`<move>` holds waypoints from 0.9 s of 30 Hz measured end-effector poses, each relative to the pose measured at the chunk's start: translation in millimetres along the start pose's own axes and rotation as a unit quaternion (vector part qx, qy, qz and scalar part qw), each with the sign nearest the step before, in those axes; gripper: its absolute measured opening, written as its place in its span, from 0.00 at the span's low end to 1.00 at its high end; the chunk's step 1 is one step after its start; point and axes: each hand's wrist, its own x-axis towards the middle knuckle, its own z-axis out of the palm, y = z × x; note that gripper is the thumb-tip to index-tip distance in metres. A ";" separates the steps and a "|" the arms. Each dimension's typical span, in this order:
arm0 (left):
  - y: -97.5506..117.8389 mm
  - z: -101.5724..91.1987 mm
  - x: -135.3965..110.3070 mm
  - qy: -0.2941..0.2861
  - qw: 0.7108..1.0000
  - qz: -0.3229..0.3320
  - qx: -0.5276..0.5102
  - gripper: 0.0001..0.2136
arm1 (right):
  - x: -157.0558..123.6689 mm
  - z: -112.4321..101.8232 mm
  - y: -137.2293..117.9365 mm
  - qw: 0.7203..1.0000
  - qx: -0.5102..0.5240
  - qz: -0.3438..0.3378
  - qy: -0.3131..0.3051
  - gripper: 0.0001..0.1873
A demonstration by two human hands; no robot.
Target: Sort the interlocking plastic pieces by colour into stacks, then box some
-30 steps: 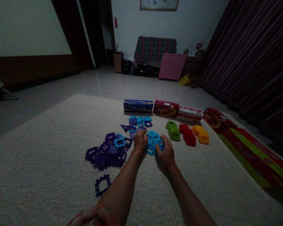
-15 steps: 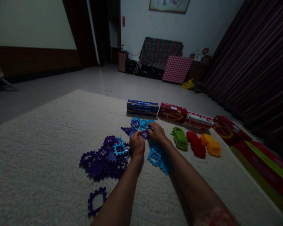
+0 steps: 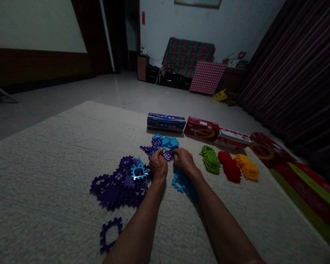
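Note:
My left hand (image 3: 158, 165) is closed, thumb and fingers pinched at the left edge of a purple interlocking tile (image 3: 168, 156) with a windowed middle. From the other side my right hand (image 3: 183, 160) closes on the tile's right edge; its fingertips are partly hidden. Just beyond the hands lie light-blue tiles (image 3: 170, 142) and more purple tiles (image 3: 147, 149). Left of my left hand spreads a heap of dark purple tiles (image 3: 110, 196), topped by a light-blue square frame (image 3: 139, 171). Blue tiles (image 3: 179, 182) lie partly under my right forearm.
Piles of green (image 3: 209, 160), red (image 3: 230, 167) and yellow tiles (image 3: 246, 167) lie to the right on the cream mat (image 3: 57, 157). A blue box (image 3: 166, 123), a red box (image 3: 201, 129) and a white-topped box (image 3: 233, 138) line the back. One purple frame (image 3: 101, 234) sits near front left.
My right hand has drawn back slightly toward me, its fingers now lower at the purple tile. My left hand stays nearly in place. The view has tilted down a little.

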 end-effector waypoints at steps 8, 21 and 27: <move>0.9 0.2 -3.9 0.012 0.987 0.148 0.056 0.19 | -4.1 -11.1 8.7 0.998 0.032 0.057 0.012 0.20; -8.6 1.7 -4.4 -0.028 0.971 0.214 0.107 0.20 | 1.3 0.9 16.5 0.997 0.076 -0.003 0.011 0.19; 4.6 -13.2 3.4 0.005 0.978 0.196 0.074 0.20 | 3.0 4.9 19.5 0.981 0.148 -0.018 0.121 0.17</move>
